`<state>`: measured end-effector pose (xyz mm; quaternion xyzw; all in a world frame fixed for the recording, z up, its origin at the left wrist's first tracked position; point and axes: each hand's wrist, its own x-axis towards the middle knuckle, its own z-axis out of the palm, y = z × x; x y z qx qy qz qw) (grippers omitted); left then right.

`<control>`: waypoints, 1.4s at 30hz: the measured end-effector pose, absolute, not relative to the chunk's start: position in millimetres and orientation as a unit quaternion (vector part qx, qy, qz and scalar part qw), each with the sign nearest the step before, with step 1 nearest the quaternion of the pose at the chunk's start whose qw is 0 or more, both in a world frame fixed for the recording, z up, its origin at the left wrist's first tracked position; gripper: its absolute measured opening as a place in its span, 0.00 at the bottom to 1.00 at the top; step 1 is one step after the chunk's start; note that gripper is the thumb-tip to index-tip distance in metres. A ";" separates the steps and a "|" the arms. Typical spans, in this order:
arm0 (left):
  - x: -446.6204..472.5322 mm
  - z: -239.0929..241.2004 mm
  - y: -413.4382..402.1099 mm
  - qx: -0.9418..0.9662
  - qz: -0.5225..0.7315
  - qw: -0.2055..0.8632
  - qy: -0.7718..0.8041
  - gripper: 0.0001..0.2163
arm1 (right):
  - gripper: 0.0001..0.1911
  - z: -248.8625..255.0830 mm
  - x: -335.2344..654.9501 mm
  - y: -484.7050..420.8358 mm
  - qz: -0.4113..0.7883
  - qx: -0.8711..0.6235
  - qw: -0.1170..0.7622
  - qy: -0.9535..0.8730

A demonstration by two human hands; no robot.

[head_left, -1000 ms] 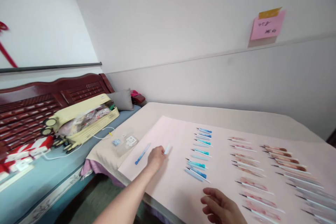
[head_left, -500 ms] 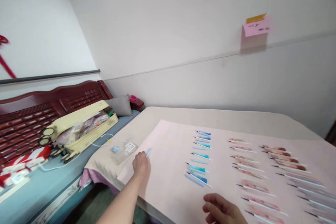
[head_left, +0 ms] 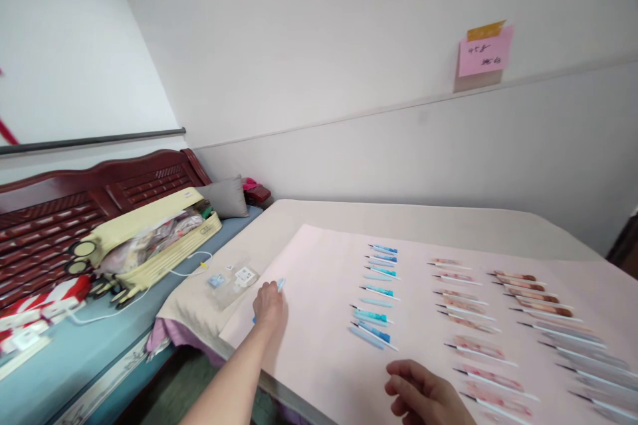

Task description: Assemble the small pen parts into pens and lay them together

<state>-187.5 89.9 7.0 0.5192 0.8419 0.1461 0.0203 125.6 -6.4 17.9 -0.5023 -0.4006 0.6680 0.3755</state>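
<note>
My left hand (head_left: 269, 306) is closed around a light blue pen (head_left: 281, 284) near the left edge of the pink sheet (head_left: 319, 319). One pale end sticks out past my fingers; a darker blue bit shows at the hand's other side, and the middle is hidden. Above the sheet's front part is my right hand (head_left: 428, 393), its fingers loosely curled and apart with nothing in them. Closest to it are the row of blue pens (head_left: 373, 331), with white sticks and dark tips, and the row of pink pens (head_left: 491, 378).
Brown and grey pens (head_left: 543, 309) lie in a row at the right. Clear plastic packaging (head_left: 234, 282) sits left of the sheet on the beige tabletop (head_left: 349, 212). Beyond the table's left edge, an open yellow suitcase (head_left: 159, 232) rests on a blue bed. A pink note (head_left: 485, 53) hangs on the wall.
The view has shifted slightly. A darker blue bit now shows beside my left hand, and less of the pale end sticks out. My right hand has hardly moved.
</note>
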 end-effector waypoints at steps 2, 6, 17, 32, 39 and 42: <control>-174.0 10.0 93.3 0.531 0.177 0.065 0.826 0.06 | 0.16 24.8 130.0 -6.3 0.648 -0.515 0.394 -0.400; -132.1 12.5 91.8 0.569 0.242 0.177 0.766 0.04 | 0.15 41.0 138.2 -7.4 0.605 -0.544 0.434 -0.387; -45.7 5.0 32.8 0.628 0.257 0.306 0.668 0.06 | 0.09 -3.3 155.5 12.2 0.389 -0.630 0.339 -0.581; -49.1 -7.5 56.9 0.620 0.159 0.264 0.721 0.09 | 0.17 -37.0 131.5 19.6 0.112 -0.571 0.207 -0.786; -43.9 -22.3 52.9 0.553 0.170 0.390 0.717 0.04 | 0.14 -44.7 124.5 18.2 0.080 -0.606 0.187 -0.769; -37.6 -27.5 45.6 0.520 0.185 0.443 0.706 0.04 | 0.12 -48.5 123.0 17.6 0.060 -0.609 0.171 -0.772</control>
